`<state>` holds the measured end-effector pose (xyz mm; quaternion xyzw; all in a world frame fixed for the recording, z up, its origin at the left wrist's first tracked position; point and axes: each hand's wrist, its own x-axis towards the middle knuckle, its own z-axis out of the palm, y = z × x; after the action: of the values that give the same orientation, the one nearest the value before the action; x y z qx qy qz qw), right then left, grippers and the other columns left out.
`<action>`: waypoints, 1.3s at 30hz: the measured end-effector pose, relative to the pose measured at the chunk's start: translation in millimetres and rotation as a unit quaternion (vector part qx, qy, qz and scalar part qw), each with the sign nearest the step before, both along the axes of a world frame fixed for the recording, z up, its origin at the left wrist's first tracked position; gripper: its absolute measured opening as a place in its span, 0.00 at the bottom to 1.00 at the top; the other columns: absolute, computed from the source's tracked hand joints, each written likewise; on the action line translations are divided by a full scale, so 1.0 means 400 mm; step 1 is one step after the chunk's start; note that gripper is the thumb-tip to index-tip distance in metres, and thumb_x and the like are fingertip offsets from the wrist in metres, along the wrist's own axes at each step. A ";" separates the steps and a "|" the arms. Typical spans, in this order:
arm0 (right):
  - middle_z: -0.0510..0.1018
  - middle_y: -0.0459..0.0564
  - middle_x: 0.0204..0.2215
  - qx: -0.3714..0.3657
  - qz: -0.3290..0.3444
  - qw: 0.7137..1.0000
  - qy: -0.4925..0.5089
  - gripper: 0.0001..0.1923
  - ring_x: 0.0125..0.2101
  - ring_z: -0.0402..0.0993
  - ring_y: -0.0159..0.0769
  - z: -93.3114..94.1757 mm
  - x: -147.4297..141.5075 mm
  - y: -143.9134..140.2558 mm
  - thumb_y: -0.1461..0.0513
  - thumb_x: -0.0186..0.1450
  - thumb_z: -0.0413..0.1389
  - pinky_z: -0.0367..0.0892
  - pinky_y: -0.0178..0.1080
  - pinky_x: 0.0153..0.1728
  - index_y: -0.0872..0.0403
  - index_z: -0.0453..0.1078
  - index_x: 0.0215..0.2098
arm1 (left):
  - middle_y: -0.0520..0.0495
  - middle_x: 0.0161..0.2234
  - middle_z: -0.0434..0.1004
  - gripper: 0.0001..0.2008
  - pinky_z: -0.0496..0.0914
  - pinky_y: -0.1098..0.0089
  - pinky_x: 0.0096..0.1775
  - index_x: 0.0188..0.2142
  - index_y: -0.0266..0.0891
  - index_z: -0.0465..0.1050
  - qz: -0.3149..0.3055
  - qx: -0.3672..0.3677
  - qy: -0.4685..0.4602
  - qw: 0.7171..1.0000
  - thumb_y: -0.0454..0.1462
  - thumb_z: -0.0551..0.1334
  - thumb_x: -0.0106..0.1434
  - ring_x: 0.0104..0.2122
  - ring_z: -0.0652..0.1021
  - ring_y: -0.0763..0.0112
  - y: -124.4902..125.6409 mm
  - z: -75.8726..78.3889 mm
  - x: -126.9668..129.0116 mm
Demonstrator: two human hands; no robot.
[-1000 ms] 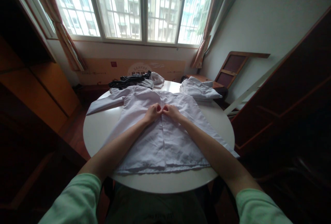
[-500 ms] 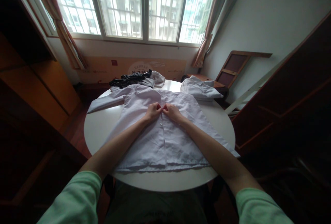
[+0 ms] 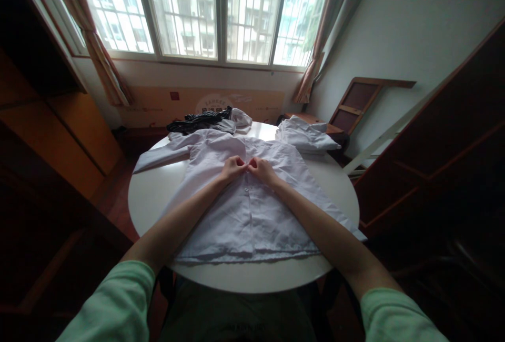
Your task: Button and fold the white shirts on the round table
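A white shirt (image 3: 221, 221) lies spread front side up on a round white table (image 3: 148, 202), its hem towards me and one sleeve stretched out to the left. My left hand (image 3: 234, 167) and my right hand (image 3: 261, 169) meet at the shirt's front opening, above the middle. Both are closed, fingertips pinching the cloth at the placket. Whatever button may be between the fingertips is hidden. Just below the hands a small white button (image 3: 246, 189) shows on the placket.
Dark striped clothing (image 3: 203, 121) lies crumpled at the table's back left. A folded white garment pile (image 3: 305, 134) sits at the back right. Beyond are a wooden chair (image 3: 351, 105), a long printed box (image 3: 153, 105) under the window, and a dark wooden panel (image 3: 426, 158) on the right.
Both hands stay at the same spot on the placket, with only very slight finger movement. The shirt lies as before.
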<state>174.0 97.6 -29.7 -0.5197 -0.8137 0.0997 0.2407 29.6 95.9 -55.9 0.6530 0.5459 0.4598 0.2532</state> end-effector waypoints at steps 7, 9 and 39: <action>0.76 0.48 0.26 -0.053 0.006 0.998 0.024 0.07 0.26 0.68 0.30 0.011 0.008 0.010 0.61 0.60 0.54 0.56 0.30 0.27 0.57 0.70 0.31 | 0.55 0.18 0.66 0.12 0.58 0.74 0.24 0.21 0.36 0.67 -0.007 0.004 -0.010 1.000 0.43 0.64 0.46 0.21 0.66 0.76 -0.015 0.019 0.003; 0.74 0.46 0.23 -0.075 0.004 0.996 0.036 0.06 0.24 0.66 0.29 0.014 0.010 0.015 0.62 0.60 0.54 0.55 0.30 0.25 0.57 0.70 0.29 | 0.56 0.18 0.66 0.12 0.58 0.74 0.24 0.20 0.36 0.67 -0.010 0.005 -0.009 1.000 0.43 0.64 0.46 0.21 0.66 0.76 -0.018 0.024 0.004; 0.74 0.44 0.25 -0.106 0.029 0.990 0.088 0.06 0.28 0.67 0.29 -0.010 0.015 0.032 0.63 0.59 0.53 0.59 0.30 0.29 0.58 0.70 0.30 | 0.52 0.24 0.72 0.02 0.69 0.72 0.31 0.25 0.36 0.68 -0.001 0.000 -0.011 1.000 0.32 0.62 0.50 0.26 0.74 0.73 0.001 0.008 0.001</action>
<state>180.0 110.2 -33.6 -0.5079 -0.7888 0.2377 0.2516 29.8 96.2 -52.7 0.6482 0.5425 0.4672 0.2595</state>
